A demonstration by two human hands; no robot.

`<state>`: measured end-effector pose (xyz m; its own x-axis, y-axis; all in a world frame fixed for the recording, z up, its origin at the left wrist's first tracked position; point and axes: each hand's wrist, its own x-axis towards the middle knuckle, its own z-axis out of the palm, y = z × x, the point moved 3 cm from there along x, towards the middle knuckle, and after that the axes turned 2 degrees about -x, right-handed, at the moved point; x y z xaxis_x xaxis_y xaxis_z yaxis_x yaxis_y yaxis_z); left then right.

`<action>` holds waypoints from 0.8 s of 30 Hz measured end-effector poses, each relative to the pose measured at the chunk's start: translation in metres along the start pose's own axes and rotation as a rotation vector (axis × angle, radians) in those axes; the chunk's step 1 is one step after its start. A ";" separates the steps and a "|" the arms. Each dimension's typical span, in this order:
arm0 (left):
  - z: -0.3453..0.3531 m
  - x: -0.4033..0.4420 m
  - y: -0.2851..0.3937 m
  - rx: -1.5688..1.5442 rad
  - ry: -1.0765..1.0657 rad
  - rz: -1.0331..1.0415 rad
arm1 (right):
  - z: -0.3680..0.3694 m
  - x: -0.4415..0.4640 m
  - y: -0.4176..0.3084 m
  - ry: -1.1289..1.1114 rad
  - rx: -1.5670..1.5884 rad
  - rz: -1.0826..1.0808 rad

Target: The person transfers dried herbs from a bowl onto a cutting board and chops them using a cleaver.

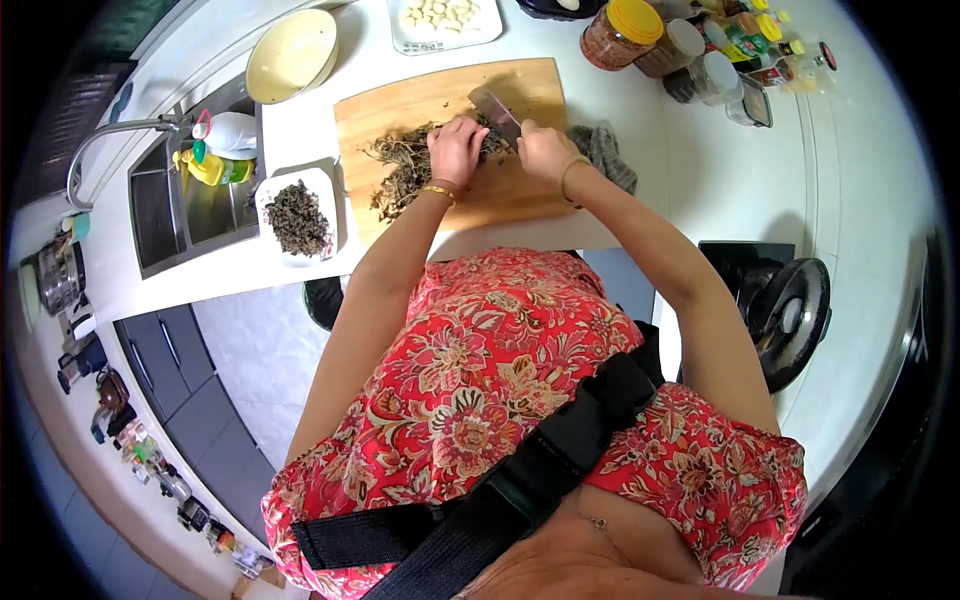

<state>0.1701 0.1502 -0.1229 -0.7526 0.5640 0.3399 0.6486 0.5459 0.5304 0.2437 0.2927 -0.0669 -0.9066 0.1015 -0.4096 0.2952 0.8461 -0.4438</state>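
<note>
On the wooden cutting board [530, 85] lies a loose heap of dark, dried-looking leafy greens [400, 165]. My left hand [457, 150] presses down on the heap's right end, its fingers bent over the strands. A kitchen knife [495, 115] is held in my right hand [546, 152], the fingers wrapped round its handle. The broad blade stands just right of my left fingers, beside the greens. Small chopped bits are scattered near the blade. Left of the board, a white square dish [265, 190] holds a pile of dark chopped greens [298, 220].
A cream bowl [293, 57] and a plate of pale cloves [445, 45] stand behind the board. A grey cloth [606, 155] touches its right side. Jars [620, 35] and bottles crowd the back right. The sink [155, 215] is left; a lidded pan [790, 320] is right.
</note>
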 end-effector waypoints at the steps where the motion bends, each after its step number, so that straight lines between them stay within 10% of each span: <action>1: 0.000 0.001 0.000 0.000 -0.004 -0.007 | 0.003 0.004 0.002 0.039 -0.009 -0.016; 15: -0.001 0.015 0.006 0.355 -0.148 -0.033 | -0.010 0.016 -0.016 -0.234 -0.080 -0.003; 24: 0.000 0.005 0.002 0.041 -0.023 -0.065 | 0.015 0.017 0.004 -0.013 -0.015 0.013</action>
<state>0.1678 0.1538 -0.1198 -0.7911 0.5401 0.2872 0.6026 0.6069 0.5182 0.2340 0.2894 -0.0876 -0.8989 0.1055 -0.4254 0.3018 0.8528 -0.4261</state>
